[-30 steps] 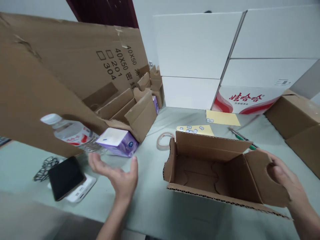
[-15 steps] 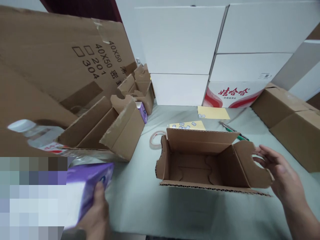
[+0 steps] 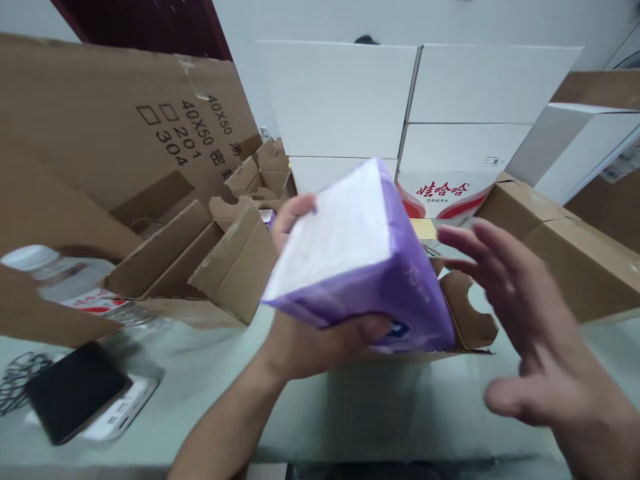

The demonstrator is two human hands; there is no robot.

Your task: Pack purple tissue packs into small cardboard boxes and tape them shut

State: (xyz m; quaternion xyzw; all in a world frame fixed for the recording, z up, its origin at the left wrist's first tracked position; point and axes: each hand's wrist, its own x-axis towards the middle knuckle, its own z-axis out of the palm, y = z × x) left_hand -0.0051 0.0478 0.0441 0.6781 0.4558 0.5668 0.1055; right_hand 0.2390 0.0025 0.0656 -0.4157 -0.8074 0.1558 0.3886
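A purple and white pack of tissues [image 3: 350,260] is held up in the middle by my left hand [image 3: 310,340], fingers on its far side and thumb along its lower edge. Behind and beneath the pack stands an open cardboard box [image 3: 463,307], mostly hidden; its right flap with a curved cut-out shows. To the right of the pack, my right hand [image 3: 525,333] is spread with fingers apart, holding nothing, near that flap. A second open cardboard box [image 3: 235,267] is left of the pack.
A water bottle [image 3: 75,280] lies at the left, above a black phone-like device [image 3: 77,390] on a white one. Large cardboard [image 3: 100,120] leans behind. White cartons [image 3: 345,100] line the back; a brown carton [image 3: 565,247] stands right. Yellow paper [image 3: 424,229] shows partly.
My left hand has brought the tissue pack from the lower left to the centre, over the box. My right hand has left the box's flap and spread. The view has shifted.
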